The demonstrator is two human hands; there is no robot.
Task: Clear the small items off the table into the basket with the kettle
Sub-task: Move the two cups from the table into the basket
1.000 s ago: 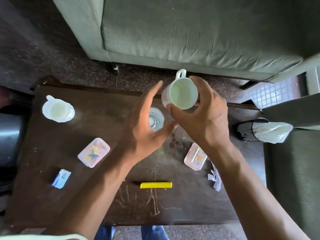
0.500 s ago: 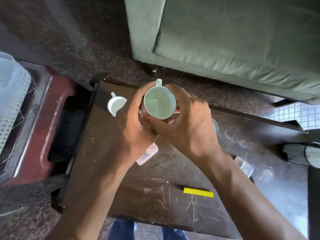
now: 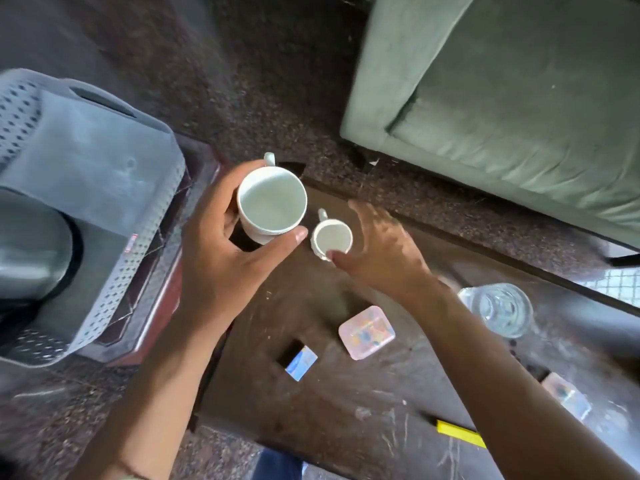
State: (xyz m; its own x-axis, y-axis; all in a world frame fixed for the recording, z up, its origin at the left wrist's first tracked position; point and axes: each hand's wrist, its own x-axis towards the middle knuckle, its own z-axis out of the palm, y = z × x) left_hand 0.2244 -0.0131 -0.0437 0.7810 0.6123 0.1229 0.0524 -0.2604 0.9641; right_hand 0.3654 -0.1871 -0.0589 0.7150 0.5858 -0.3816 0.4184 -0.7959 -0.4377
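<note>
Above table: cup in left hand

A dark speckled floor fills the 12 o'clock area. A green upholstered sofa sits at 1 to 3 o'clock, its cushion creased. The dark wooden table, scratched and dusty, runs from centre towards 5 o'clock. Pale small-tiled flooring shows at 3 o'clock, brightly lit
</note>
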